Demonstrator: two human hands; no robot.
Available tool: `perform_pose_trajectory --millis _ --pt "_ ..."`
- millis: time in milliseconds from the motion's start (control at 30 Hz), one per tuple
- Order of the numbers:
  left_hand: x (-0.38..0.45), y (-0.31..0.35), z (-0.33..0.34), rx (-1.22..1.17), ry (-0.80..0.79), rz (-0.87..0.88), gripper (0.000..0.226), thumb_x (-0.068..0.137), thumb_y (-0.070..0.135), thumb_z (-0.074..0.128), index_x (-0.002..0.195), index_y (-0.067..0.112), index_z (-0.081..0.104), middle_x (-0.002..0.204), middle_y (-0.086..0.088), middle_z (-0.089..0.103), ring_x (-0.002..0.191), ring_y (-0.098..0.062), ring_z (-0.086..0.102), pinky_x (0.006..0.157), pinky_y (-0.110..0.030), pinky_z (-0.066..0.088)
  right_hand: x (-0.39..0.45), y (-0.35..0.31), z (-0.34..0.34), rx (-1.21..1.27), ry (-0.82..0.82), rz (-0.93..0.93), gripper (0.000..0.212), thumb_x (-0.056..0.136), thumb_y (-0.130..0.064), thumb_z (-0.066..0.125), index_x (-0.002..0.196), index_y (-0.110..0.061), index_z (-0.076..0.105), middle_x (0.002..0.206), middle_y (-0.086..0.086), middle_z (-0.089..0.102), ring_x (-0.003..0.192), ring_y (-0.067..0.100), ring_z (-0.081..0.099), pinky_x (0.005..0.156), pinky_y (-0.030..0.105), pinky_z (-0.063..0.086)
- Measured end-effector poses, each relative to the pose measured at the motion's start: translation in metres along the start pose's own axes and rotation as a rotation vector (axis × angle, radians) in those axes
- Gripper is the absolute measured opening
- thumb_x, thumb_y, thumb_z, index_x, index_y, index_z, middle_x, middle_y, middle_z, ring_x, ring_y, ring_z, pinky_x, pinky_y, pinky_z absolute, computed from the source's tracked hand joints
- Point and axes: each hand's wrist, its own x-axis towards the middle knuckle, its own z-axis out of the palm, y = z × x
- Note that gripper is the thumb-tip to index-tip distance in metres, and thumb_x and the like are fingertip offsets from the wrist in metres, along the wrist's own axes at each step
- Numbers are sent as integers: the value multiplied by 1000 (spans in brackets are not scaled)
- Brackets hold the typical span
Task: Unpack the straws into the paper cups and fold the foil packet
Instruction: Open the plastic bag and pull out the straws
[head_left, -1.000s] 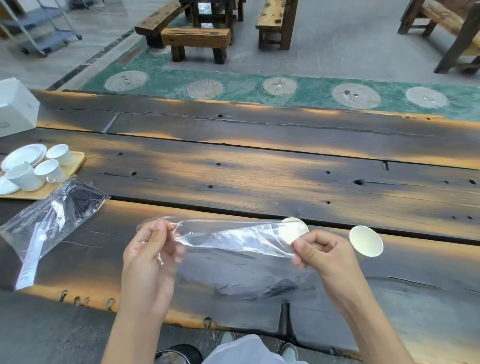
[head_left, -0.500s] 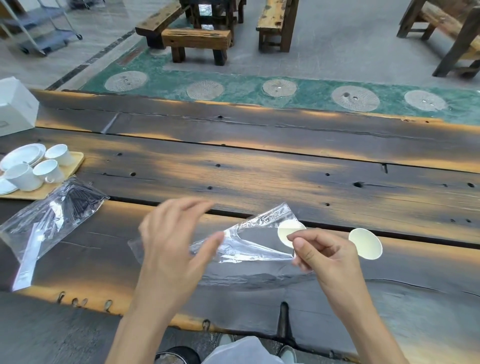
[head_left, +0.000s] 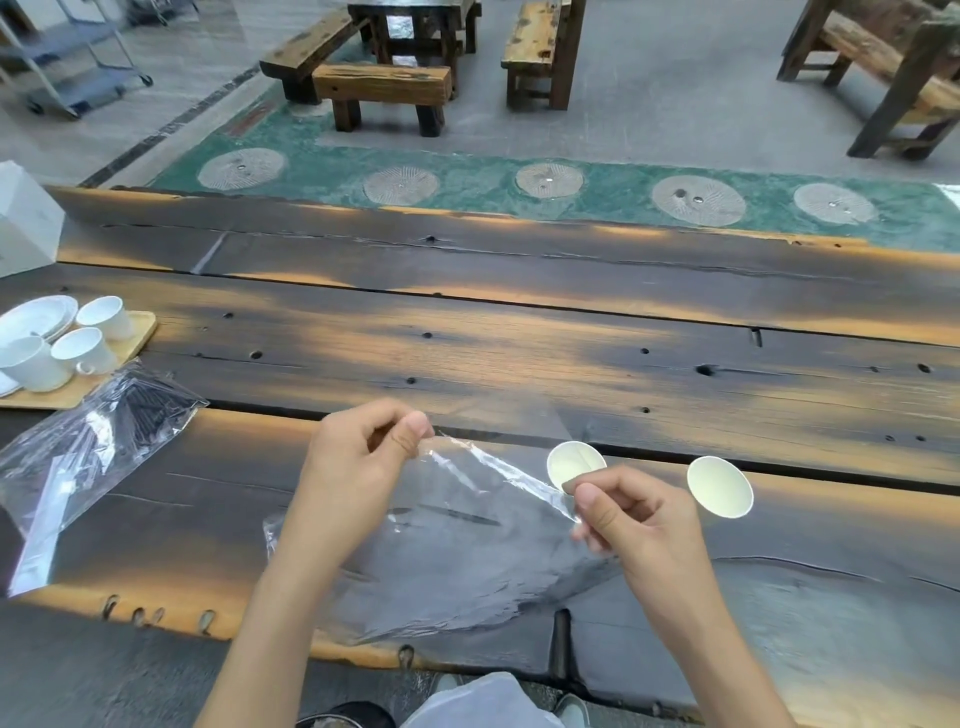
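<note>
An empty clear plastic packet (head_left: 457, 551) hangs over the near part of the dark wooden table (head_left: 519, 353). My left hand (head_left: 358, 478) pinches its upper left corner. My right hand (head_left: 628, 519) pinches its upper right corner. The top edge is stretched between them and the sheet drapes down toward me. Two white paper cups stand just behind my right hand: one cup (head_left: 575, 462) beside my right thumb, the other cup (head_left: 720, 486) further right. A second clear packet (head_left: 98, 441) with black straws inside lies at the left.
A wooden tray (head_left: 124, 353) at the far left carries white ceramic cups (head_left: 85, 351) and a saucer (head_left: 36, 319). A white box (head_left: 23, 223) stands behind it. Benches and stools stand on the floor beyond the table. The table's near edge runs just below my forearms.
My left hand let go of the packet, reached across and now pinches its upper corner. The packet went from a narrow twisted strip to a spread sheet. My right hand kept its pinch.
</note>
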Motion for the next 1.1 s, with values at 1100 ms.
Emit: perform_pose_trajectory --millis 1100 --pt "-6 -85 81 -1467 2 -463 20 64 14 89 80 14 76 75 -5 73 62 -18 70 58 -31 59 21 -34 7 480 218 -112 12 83 -3 59 82 -13 66 74 6 65 64 20 59 67 25 55"
